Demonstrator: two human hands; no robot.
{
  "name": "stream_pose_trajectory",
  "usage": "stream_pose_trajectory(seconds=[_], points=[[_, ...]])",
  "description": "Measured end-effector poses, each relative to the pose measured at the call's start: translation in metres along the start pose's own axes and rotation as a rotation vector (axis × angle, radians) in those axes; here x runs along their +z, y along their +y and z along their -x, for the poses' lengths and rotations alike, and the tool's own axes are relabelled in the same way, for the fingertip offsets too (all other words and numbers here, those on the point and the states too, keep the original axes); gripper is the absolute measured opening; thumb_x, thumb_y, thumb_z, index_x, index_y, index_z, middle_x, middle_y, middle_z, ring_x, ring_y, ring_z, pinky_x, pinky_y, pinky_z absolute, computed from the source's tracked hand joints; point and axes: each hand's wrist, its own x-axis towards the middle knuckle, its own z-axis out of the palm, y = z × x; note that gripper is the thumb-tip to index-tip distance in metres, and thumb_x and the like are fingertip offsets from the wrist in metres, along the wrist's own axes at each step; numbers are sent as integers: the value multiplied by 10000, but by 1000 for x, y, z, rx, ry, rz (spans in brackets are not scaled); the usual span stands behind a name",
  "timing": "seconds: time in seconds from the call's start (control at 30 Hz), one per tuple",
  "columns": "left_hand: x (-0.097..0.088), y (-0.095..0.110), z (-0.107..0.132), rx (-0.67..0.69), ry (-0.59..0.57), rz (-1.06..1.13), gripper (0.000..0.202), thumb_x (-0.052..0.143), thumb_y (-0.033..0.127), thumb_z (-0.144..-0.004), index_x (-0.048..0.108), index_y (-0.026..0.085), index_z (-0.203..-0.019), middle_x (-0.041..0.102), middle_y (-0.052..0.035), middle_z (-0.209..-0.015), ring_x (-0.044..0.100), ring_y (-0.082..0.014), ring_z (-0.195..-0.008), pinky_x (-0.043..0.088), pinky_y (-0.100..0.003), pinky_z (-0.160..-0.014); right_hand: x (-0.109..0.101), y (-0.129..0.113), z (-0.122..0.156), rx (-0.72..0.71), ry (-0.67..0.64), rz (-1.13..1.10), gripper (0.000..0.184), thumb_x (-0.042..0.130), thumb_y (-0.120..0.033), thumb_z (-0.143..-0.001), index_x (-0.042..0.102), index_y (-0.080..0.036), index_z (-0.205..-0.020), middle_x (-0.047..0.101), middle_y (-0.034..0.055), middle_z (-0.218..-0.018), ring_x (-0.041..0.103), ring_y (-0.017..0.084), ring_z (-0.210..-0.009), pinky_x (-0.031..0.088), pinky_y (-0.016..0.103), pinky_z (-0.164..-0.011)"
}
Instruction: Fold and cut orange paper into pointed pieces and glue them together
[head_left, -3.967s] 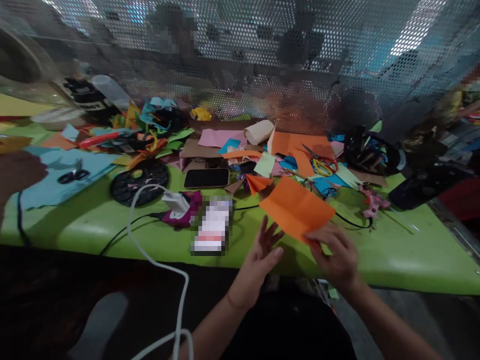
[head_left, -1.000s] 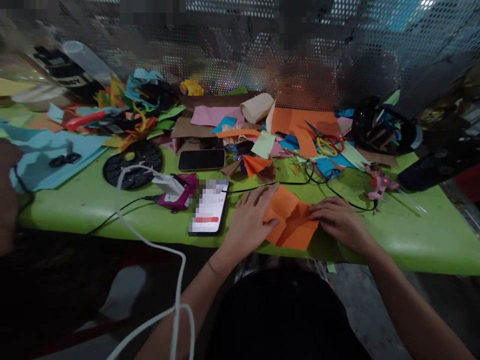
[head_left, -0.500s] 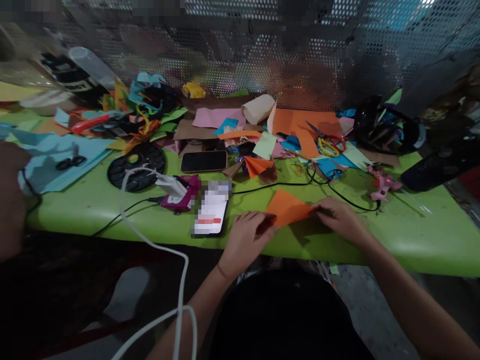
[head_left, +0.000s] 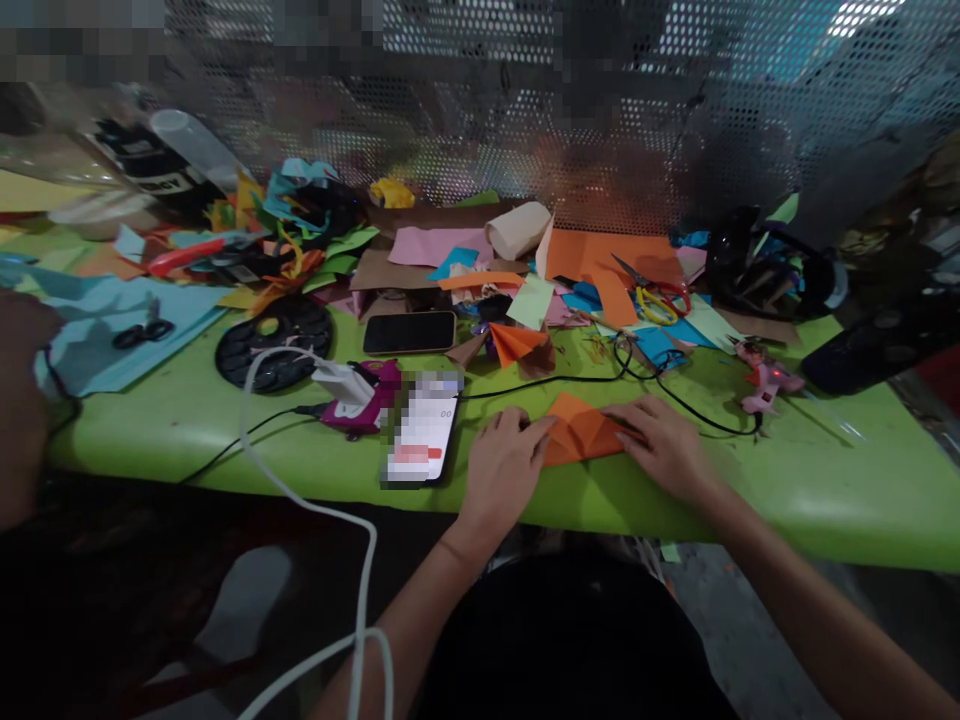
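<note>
A folded orange paper lies flat on the green table near its front edge. My left hand presses on the paper's left side with fingers stretched out. My right hand lies flat on the right side, fingers extended over the fold. Both hands hold the paper down on the table.
A phone with a lit screen lies left of my left hand, a dark phone behind it. A white charger and cables run across. Paper scraps, scissors, a pink glue gun and a perforated screen fill the back.
The orange paper was held up four seconds ago, then laid on the table and folded smaller. It now lies flat under both hands.
</note>
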Motion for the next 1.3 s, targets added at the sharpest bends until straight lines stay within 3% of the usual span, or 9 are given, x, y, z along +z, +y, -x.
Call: stream_pose_trajectory(seconds=[0.13,0.3,0.53,0.63,0.7,0.87,1.0,1.13,1.3], points=[[-2,0,-3,18,-46,-28,292,548,265,-951,667,310,-1213,585,-59,-988,567,-235,-928,434,-365,-795,-1,-4,2,-112,24,65,291,478,-206,-973,713,-242,-1142,655,118,-1144,600,272,-1051,497,439,-895],[-9,3,-5,62,-66,-53,301,570,354,-942,651,269,-1218,599,-66,-1014,564,-255,-949,422,-400,-811,-7,-9,3,-239,-45,131,300,620,-347,-923,684,-237,-1194,658,108,-1269,592,298,-1119,473,475,-948],[-9,6,5,166,-30,-122,511,581,496,-907,585,180,-1308,618,-124,-1200,538,-305,-1056,393,-461,-896,-4,-7,3,-355,-2,190,257,569,-224,-958,684,-232,-1188,748,64,-1146,673,230,-977,484,395,-871],[-7,7,7,225,32,-114,495,619,408,-901,564,184,-1339,610,-118,-1309,526,-307,-1140,348,-471,-974,-8,-9,-1,-416,94,193,208,553,-196,-966,709,-223,-1102,775,51,-1033,687,195,-870,474,359,-826],[-7,8,3,261,80,-70,381,573,305,-937,593,224,-1309,670,-88,-1233,562,-277,-1101,332,-467,-982,-15,-12,-6,-414,159,186,166,569,-200,-958,721,-218,-1021,780,44,-935,683,188,-814,465,347,-789],[-13,6,-35,141,149,322,216,535,212,-933,736,234,-1011,748,-39,-944,630,-225,-915,382,-396,-889,-47,-13,-32,-198,381,-33,142,629,-295,-921,701,-253,-1037,751,48,-975,670,223,-917,474,378,-867],[-13,9,-76,-104,52,995,271,567,373,-888,715,154,-827,692,-26,-777,595,-174,-710,410,-275,-667,-60,-3,-60,124,611,-614,575,744,-422,-796,534,-291,-1315,636,77,-1258,641,237,-1036,521,398,-883],[-8,22,-97,-143,1,1332,306,644,454,-802,692,152,-819,677,-13,-762,579,-163,-728,437,-265,-698,-48,2,-80,271,410,-1126,558,834,-446,-663,626,-256,-1144,711,48,-1035,674,214,-926,548,358,-839],[-6,32,-105,42,-102,1130,269,585,401,-840,669,156,-767,681,-18,-771,586,-187,-765,449,-289,-732,-28,2,-85,422,380,-1334,425,908,-386,-531,698,-207,-855,763,28,-835,694,202,-704,574,350,-720]])
